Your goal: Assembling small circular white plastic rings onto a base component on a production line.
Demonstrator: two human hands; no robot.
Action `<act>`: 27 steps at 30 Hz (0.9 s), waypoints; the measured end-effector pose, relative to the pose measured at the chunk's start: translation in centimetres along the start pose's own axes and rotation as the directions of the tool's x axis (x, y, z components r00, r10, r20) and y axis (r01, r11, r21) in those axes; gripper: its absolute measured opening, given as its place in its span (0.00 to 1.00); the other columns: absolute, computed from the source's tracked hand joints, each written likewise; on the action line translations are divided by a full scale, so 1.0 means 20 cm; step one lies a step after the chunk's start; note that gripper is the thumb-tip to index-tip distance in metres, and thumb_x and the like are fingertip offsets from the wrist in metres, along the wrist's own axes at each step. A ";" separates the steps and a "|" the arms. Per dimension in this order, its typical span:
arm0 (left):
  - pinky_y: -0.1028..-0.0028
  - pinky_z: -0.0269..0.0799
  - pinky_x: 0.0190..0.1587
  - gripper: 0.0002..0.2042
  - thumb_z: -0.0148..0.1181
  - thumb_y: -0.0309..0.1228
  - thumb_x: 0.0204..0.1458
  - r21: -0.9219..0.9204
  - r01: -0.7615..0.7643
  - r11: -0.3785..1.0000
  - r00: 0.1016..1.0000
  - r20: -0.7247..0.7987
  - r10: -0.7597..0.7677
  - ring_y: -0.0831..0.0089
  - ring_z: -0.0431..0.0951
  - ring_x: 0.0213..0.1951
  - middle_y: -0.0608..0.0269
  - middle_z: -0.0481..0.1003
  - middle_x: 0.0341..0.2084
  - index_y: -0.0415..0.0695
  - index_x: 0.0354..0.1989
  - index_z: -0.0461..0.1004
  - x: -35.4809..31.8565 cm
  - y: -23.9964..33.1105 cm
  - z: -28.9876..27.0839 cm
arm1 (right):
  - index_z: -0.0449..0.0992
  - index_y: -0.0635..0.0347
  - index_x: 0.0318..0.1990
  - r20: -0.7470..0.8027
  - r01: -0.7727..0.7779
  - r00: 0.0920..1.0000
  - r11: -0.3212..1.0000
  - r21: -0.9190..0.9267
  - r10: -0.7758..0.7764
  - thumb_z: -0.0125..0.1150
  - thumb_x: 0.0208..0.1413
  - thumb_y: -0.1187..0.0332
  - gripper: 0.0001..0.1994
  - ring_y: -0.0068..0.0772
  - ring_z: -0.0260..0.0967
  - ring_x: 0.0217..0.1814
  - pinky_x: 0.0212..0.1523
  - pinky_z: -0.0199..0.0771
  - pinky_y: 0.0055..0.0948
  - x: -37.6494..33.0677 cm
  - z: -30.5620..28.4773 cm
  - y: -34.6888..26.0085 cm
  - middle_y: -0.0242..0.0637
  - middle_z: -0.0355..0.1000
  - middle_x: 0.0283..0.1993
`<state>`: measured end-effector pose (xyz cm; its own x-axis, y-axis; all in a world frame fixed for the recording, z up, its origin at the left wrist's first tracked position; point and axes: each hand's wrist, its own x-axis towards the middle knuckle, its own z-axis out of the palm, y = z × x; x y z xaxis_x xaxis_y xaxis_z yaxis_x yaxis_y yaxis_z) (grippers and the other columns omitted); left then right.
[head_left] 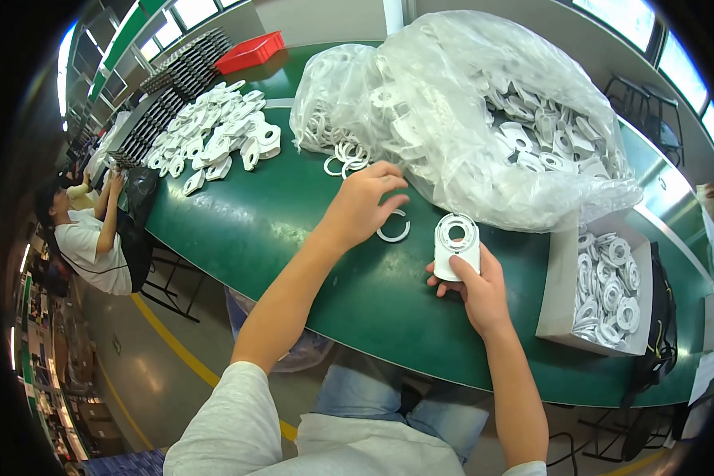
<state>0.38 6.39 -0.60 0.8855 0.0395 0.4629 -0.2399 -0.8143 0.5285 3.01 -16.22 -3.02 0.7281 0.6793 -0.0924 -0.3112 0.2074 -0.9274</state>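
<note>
Between thumb and fingers, my right hand [477,287] grips a white plastic housing [457,252] with a round ringed opening at its upper end. My left hand [365,208] hovers over the table with its fingers apart and nothing visible in them. A single white ring [405,230] lies on the green table just right of that hand. Beyond the hand, several loose white rings [346,157] spill from the mouth of a clear plastic bag [316,103].
A large clear bag [436,87] of white parts fills the back. White housings [214,135] are heaped at the left, near stacked dark trays [163,103] and a red bin [250,51]. A box [559,293] of round white parts stands right. Another person [103,238] sits far left.
</note>
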 end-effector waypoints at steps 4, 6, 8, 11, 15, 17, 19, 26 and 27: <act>0.65 0.71 0.40 0.16 0.70 0.41 0.38 0.297 0.110 0.949 0.939 0.281 -0.197 0.62 0.73 0.38 0.61 0.73 0.31 0.43 0.30 0.77 -0.03 0.10 0.00 | 0.63 0.68 0.51 0.003 -0.001 1.000 1.000 0.010 0.001 0.46 0.59 0.73 0.14 0.34 0.73 0.33 0.28 0.72 0.26 0.00 -0.01 0.00 0.49 0.73 0.38; 0.65 0.71 0.42 0.14 0.68 0.39 0.41 0.280 0.087 0.956 0.941 0.292 -0.171 0.62 0.74 0.39 0.60 0.73 0.30 0.42 0.30 0.77 -0.04 0.06 0.00 | 0.63 0.68 0.51 0.002 -0.004 1.000 1.000 0.009 0.004 0.46 0.59 0.73 0.14 0.34 0.73 0.33 0.28 0.72 0.26 0.00 0.00 0.00 0.49 0.73 0.38; 0.68 0.72 0.40 0.10 0.66 0.31 0.43 0.349 -0.069 0.935 0.962 0.272 -0.031 0.60 0.76 0.35 0.60 0.75 0.32 0.40 0.31 0.77 -0.05 0.04 -0.02 | 0.63 0.68 0.51 0.004 -0.004 1.000 1.000 0.009 0.004 0.46 0.59 0.74 0.14 0.34 0.73 0.33 0.28 0.72 0.26 0.00 0.00 0.00 0.49 0.73 0.38; 0.70 0.73 0.36 0.05 0.62 0.24 0.46 0.138 -0.097 0.986 0.994 0.069 0.089 0.62 0.77 0.31 0.59 0.76 0.30 0.37 0.31 0.77 -0.02 0.01 -0.02 | 0.63 0.68 0.51 0.014 0.000 1.000 1.000 0.005 0.000 0.46 0.58 0.74 0.14 0.34 0.73 0.33 0.28 0.72 0.26 0.00 0.02 0.00 0.49 0.73 0.38; 0.79 0.69 0.28 0.06 0.59 0.22 0.51 -0.688 0.161 0.707 0.974 -0.003 -0.225 0.76 0.75 0.25 0.63 0.76 0.26 0.35 0.35 0.79 0.01 0.18 0.02 | 0.63 0.68 0.52 -0.012 -0.007 1.000 1.000 -0.001 0.007 0.47 0.58 0.74 0.15 0.33 0.73 0.33 0.28 0.72 0.26 0.00 0.00 0.00 0.49 0.73 0.38; 0.81 0.67 0.27 0.07 0.59 0.24 0.52 -0.719 0.209 0.662 0.972 0.076 -0.224 0.82 0.72 0.25 0.67 0.75 0.24 0.35 0.37 0.78 0.00 0.20 0.03 | 0.63 0.68 0.52 -0.009 -0.004 1.000 1.000 -0.001 0.004 0.48 0.57 0.74 0.15 0.33 0.73 0.33 0.28 0.72 0.25 0.00 0.01 -0.01 0.48 0.73 0.38; 0.83 0.64 0.25 0.07 0.60 0.25 0.52 -0.695 0.320 0.644 0.947 0.224 -0.228 0.84 0.70 0.23 0.68 0.74 0.22 0.34 0.35 0.78 -0.01 0.20 0.06 | 0.63 0.68 0.52 0.002 0.008 1.000 1.000 -0.025 -0.008 0.49 0.56 0.75 0.16 0.33 0.73 0.33 0.28 0.72 0.25 0.00 0.01 -0.01 0.48 0.73 0.38; 0.83 0.57 0.23 0.09 0.56 0.29 0.55 -0.695 0.358 0.624 0.934 0.268 -0.236 0.86 0.64 0.22 0.71 0.71 0.19 0.34 0.29 0.76 -0.03 0.19 0.07 | 0.63 0.68 0.52 0.013 0.016 1.000 0.998 -0.059 -0.016 0.51 0.54 0.75 0.17 0.31 0.73 0.33 0.29 0.72 0.24 -0.01 0.01 -0.01 0.46 0.74 0.37; 0.83 0.57 0.23 0.09 0.56 0.29 0.55 -0.694 0.358 0.624 0.934 0.269 -0.237 0.86 0.64 0.22 0.71 0.71 0.19 0.34 0.29 0.76 -0.02 0.18 0.07 | 0.63 0.68 0.52 0.012 0.016 1.000 0.998 -0.059 -0.015 0.51 0.54 0.75 0.17 0.31 0.73 0.33 0.29 0.73 0.24 -0.01 0.01 -0.01 0.46 0.74 0.37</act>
<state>-0.39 2.58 0.13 0.9905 0.0742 0.1159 -0.1089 -0.0920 0.9898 2.83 -16.16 -2.69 0.7254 0.6843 -0.0739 -0.2628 0.1762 -0.9486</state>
